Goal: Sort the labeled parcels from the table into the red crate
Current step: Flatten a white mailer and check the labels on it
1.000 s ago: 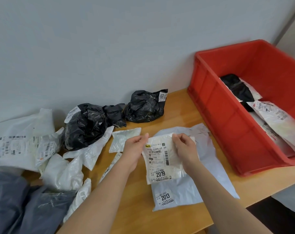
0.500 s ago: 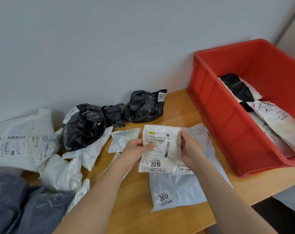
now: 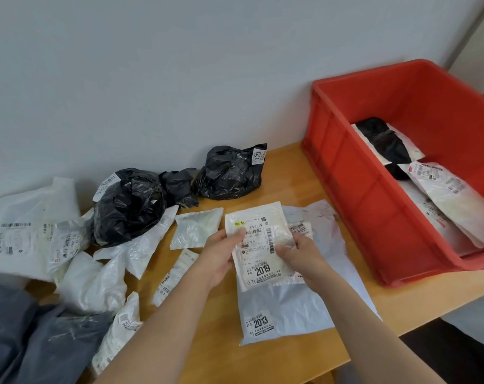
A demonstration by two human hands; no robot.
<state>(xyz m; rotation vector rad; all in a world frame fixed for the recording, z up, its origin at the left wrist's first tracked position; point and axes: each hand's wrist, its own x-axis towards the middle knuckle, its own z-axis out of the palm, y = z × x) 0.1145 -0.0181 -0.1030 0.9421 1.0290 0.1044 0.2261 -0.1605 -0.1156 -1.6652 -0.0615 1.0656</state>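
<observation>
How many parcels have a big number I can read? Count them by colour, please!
White: 1, the white 2019 parcel, held by the left hand and the right hand.
Pale grey: 1, the pale grey 2013 parcel, flat on the table.
Black: 1, the black 2023 bag, by the wall.
Total: 3

The crate (image 3: 374, 200) is set at the table's (image 3: 285, 173) right, with parcels inside. The parcel marked 2019 (image 3: 260, 245) is held above the parcel marked 2013 (image 3: 285, 309). Further parcels are heaped at far left.
</observation>
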